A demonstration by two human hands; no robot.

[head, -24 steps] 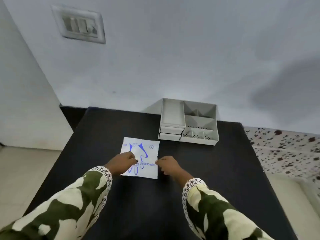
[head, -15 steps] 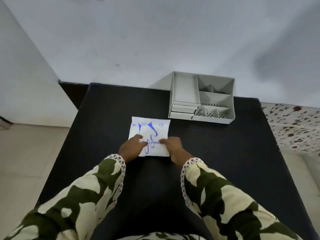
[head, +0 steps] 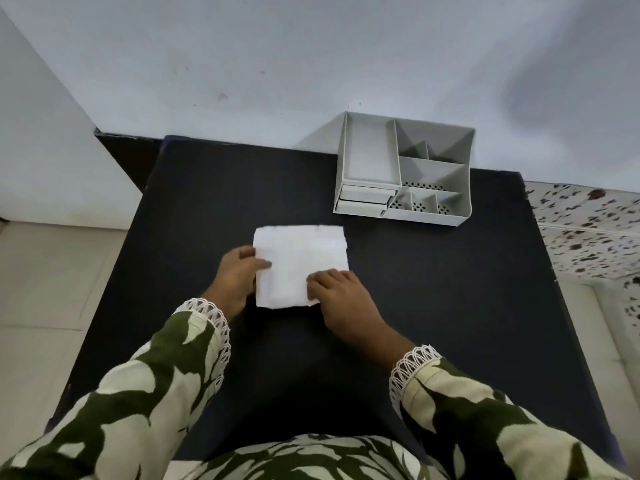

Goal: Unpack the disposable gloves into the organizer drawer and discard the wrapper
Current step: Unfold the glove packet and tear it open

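A flat white glove packet is held in both hands just above the black table, its plain side up with no print showing. My left hand grips its left edge with the thumb on top. My right hand pinches the lower right corner. A grey plastic organizer stands at the table's far edge against the wall, up and right of the packet. Its two small drawers sit shut at the front left, under a long open tray.
The white wall runs right behind the organizer. A speckled surface lies past the table's right edge, and pale floor tiles lie to the left. My patterned sleeves cover the near part of the table.
The packet has been turned over: its blue printed side showed before, and a plain white side shows now. Both hands shifted their hold on it, and my head tilted further down.
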